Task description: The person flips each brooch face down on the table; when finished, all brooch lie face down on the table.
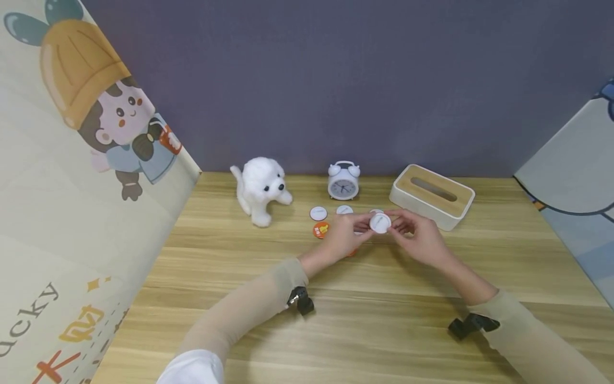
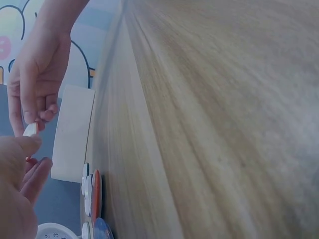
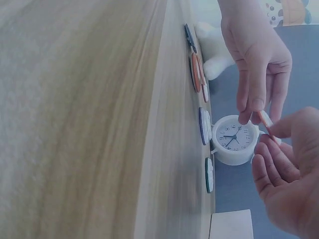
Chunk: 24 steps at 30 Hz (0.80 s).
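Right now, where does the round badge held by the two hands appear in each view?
Head: held badge, right of centre and slightly lower.
Left wrist: held badge, near the left edge.
Right wrist: held badge, right of centre, nearly edge-on.
Shared landmark: white alarm clock, partly cut off in left wrist.

Head view is looking forward-down from above the table [image 1: 360,341]; wrist views (nearer, sideways) are sharing the disc [image 1: 380,223].

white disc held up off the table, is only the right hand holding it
No, the left hand and the right hand both pinch the white disc, one at each side.
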### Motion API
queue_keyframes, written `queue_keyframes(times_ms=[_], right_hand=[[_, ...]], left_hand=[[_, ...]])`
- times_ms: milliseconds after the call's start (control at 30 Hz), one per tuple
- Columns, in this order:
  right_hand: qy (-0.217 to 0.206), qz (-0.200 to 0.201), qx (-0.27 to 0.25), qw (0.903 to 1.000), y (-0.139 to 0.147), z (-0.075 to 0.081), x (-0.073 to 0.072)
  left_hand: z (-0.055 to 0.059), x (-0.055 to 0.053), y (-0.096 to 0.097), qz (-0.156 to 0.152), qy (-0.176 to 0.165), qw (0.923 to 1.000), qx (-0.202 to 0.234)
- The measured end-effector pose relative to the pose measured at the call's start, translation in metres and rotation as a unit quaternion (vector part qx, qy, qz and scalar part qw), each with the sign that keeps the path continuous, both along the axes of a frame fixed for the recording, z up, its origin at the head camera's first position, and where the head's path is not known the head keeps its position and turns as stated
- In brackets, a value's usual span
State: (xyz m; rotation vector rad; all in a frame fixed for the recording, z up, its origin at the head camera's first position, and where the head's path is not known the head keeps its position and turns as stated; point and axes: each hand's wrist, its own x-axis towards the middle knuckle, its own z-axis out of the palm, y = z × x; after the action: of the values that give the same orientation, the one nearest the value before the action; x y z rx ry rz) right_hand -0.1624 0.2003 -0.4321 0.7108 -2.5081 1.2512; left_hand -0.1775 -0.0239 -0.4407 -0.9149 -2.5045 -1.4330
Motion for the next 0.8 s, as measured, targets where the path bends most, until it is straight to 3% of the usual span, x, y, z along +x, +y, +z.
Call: queue_keyframes(times_ms=[200,500,800], right_hand=[[-0.001,0.005,0.026,0.9996,0.0021,-0.0015,0.0002],[0.011,-0.007,0.108,0.9941,0.0069,-0.0056,0.0009],[0.014,0.018,0.152,0.9881,0.0093,-0.0073,0.0059]], left_hand=[[0.0000,0.0006,-0.0008,0.004,0.023,0.9987,-0.044],[-0.0039,0.0009,0.0014,-0.003,0.040,0.9915,-0.124],[-0.0072,0.0065,0.0060,0.006,0.057,0.9777,-0.202]])
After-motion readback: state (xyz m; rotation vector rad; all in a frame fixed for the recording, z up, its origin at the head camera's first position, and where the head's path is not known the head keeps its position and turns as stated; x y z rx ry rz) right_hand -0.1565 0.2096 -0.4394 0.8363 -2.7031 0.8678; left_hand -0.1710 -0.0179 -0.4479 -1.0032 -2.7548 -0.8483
